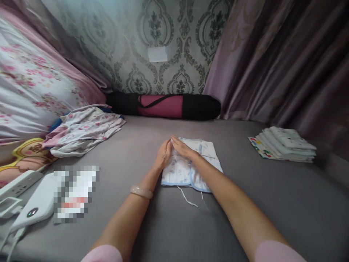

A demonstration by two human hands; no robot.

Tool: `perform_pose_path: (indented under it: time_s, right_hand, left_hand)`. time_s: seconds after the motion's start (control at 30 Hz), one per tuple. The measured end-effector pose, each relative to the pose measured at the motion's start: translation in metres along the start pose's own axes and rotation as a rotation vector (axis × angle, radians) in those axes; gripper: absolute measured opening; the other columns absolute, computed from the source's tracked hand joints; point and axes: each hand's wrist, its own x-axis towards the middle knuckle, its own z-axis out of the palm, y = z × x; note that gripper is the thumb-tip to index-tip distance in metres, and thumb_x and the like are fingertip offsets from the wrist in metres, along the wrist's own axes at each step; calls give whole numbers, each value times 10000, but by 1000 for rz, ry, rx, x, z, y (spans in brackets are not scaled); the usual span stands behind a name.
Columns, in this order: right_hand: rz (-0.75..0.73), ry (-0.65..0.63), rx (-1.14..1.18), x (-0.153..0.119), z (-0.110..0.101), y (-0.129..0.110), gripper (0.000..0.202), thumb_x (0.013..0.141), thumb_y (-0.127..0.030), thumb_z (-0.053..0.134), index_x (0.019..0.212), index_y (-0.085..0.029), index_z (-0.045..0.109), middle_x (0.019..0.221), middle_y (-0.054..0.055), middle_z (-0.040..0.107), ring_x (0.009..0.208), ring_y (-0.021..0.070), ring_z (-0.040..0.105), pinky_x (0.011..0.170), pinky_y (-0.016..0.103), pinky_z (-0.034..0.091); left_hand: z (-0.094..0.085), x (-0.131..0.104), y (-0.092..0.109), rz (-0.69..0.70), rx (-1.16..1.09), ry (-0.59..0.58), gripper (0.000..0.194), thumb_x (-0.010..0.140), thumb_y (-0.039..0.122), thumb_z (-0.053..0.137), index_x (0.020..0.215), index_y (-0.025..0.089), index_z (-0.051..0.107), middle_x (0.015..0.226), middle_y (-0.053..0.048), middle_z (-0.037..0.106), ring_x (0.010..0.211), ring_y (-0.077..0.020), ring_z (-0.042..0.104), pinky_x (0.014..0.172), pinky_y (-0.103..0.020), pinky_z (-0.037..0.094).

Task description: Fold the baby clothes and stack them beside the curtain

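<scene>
A small white baby shirt (177, 173) with light blue trim and a faint print lies spread on the grey sheet, its strings trailing toward me. My left hand (164, 152) is at the shirt's upper left edge, fingers together and pointing away from me. Reaching across the shirt, my right hand (180, 148) meets the left one at the fingertips. Both hands touch the fabric at that corner. Whether any cloth is pinched between the fingers is hidden.
Folded cloths (289, 145) are stacked at right. A black and maroon bag (163, 106) lies along the wall. Crumpled clothes (87, 129), a power strip (21, 183), a white power bank (39, 200) and a blurred-out item (77, 194) are at left.
</scene>
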Motion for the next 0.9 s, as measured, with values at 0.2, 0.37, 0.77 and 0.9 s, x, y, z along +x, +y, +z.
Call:
perform_pose_path:
  time_s: [0.2,0.37,0.77,0.9]
  right_hand:
    - [40,40,-112,-62,-21,37,635,963,-424,194,1506,-103,264,1587,98,169,1462,206,100,1185,396,100]
    - [42,-16,-174,-119,-15,44,681,964,-459,209,1520,-67,186,1596,124,86,1467,216,32,1183,406,90]
    - [335,69,-106,-161,15,-9,769,959,-498,237,1483,63,175,1563,251,106,1456,318,70,1175,451,107]
    - [246,39,-78,-178,20,-27,740,954,-457,277,1484,51,183,1565,238,102,1456,308,66,1178,467,116]
  left_hand:
    - [5,1,-10,124,95,-77,489,940,404,397,1334,132,498,1365,-118,548,1273,-209,498,1107,-342,358]
    - [6,2,-14,181,278,-194,610,859,407,550,1381,114,432,1442,-161,456,1339,-273,419,1128,-407,313]
    - [-9,-46,47,368,425,-342,279,896,387,513,947,200,713,1075,-110,652,1066,-265,555,962,-421,412]
    - [-4,-53,71,250,439,-457,326,872,386,529,792,156,745,842,-104,698,868,-214,604,896,-333,421]
